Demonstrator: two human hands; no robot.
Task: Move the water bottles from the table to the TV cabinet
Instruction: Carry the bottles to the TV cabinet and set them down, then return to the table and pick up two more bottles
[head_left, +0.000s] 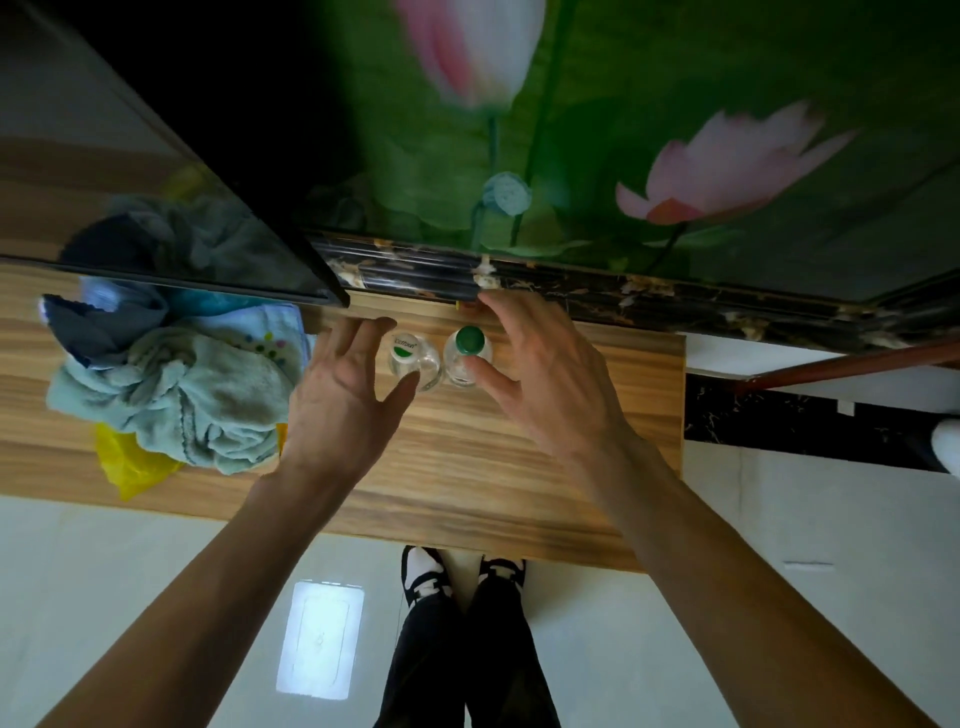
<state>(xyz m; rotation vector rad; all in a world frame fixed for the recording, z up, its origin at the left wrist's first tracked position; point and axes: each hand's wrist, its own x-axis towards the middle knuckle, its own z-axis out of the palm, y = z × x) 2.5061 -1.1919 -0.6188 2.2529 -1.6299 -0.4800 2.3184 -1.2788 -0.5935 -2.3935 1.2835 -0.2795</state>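
Note:
Two clear water bottles stand upright side by side on the wooden TV cabinet (467, 467), seen from above. The left bottle (413, 356) has a white and green cap; the right bottle (470, 351) has a plain green cap. My left hand (348, 384) hovers just left of the left bottle, fingers spread, thumb near its side. My right hand (545, 374) hovers just right of the right bottle, fingers spread, thumb close to its shoulder. Neither hand grips a bottle.
A pile of pale green and blue cloths (176, 384) with a yellow bag (130, 467) lies on the cabinet's left part. The black TV (218, 208) stands at the back left. A lotus mural (623, 130) with a dark marble ledge (623, 293) runs behind. My feet (462, 577) stand on the white floor.

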